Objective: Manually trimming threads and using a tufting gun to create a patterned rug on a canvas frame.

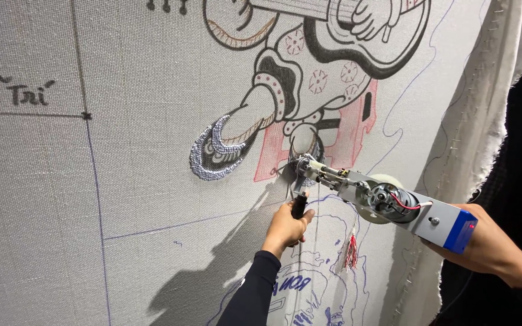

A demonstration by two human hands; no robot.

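Head view, looking along a stretched grey cloth [92, 181] marked with a drawn cartoon figure [309, 66] and blue guide lines.

Tufting gun [382, 202]: metal body with exposed motor, red wire and blue rear block, held slantwise, needle end up-left against the cloth just below the figure's drawn leg, rear end down-right. Tip touching the cloth beside a pink-shaded patch [351, 130].

Left hand [286, 228]: fingers curled tight round the gun's black front grip [299, 206], thumb uppermost, dark sleeve running down to the lower edge of view.

Right hand [484, 244]: wrapped under and behind the blue rear block; palm cupping the body, fingers mostly hidden by the gun, so exact finger position cannot be told.

Tufted shoe [215, 154]: finished silvery-grey yarn area, left of the needle end and apart from it.

Red tassel [351, 253]: hanging below the gun's middle, in front of blue line work on the cloth.

Cloth edge [502, 84]: frayed, pinned along the right side, dark background beyond. Shadow of arm and gun cast down-left on the cloth.
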